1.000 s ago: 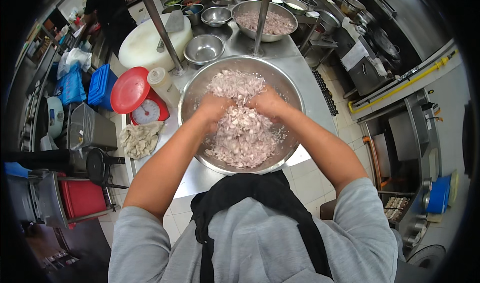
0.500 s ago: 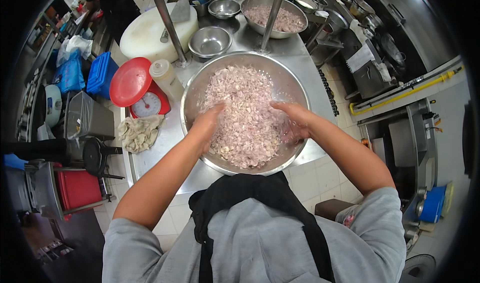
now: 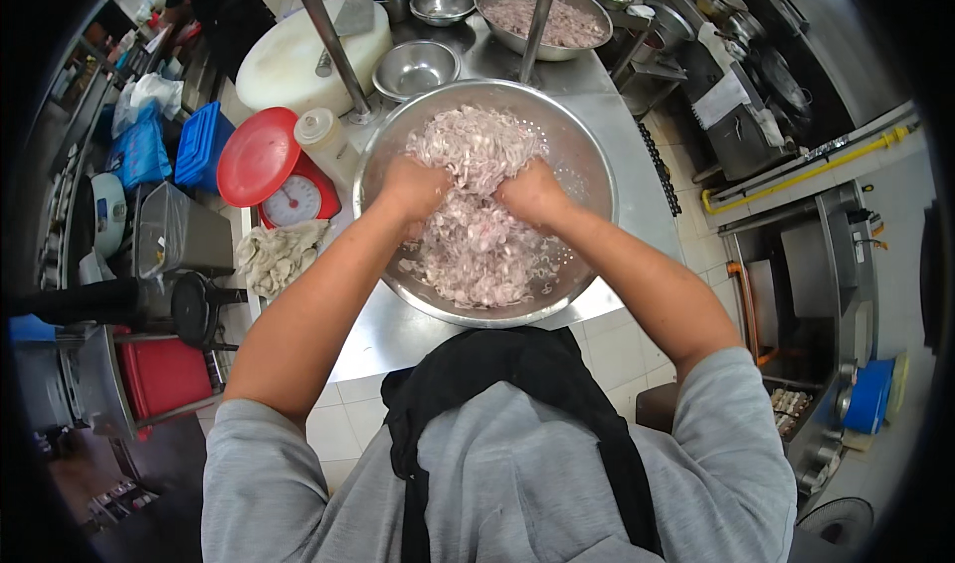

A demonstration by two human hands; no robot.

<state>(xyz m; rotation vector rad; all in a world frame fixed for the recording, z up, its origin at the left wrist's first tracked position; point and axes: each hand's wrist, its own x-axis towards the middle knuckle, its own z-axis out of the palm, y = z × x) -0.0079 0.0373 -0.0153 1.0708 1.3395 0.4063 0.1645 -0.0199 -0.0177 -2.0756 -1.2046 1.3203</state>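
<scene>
A wide steel colander (image 3: 589,200), with rows of small holes in its wall, stands on the metal table in front of me. Inside lies a loose heap of thinly sliced pinkish-white shallots (image 3: 485,275). My left hand (image 3: 416,191) is sunk into the heap from the left, and my right hand (image 3: 535,195) from the right. Between and beyond them the slices bulge up in a mound, gathered by both hands. My fingers curl inward round the slices and are mostly buried in them. Some slices near the middle are blurred by motion.
Left of the colander are a squeeze bottle (image 3: 325,147), a red dial scale (image 3: 293,201) and a crumpled cloth (image 3: 279,257). Beyond stand a steel bowl (image 3: 417,70), a round white chopping board (image 3: 298,76) with a cleaver (image 3: 353,14), and another shallot-filled bowl (image 3: 497,38). Two metal posts rise from the table.
My hands have moved from the colander's sides inward and closed round the shallots. The slices now bunch up into a mound at the far side, thinning out nearer me.
</scene>
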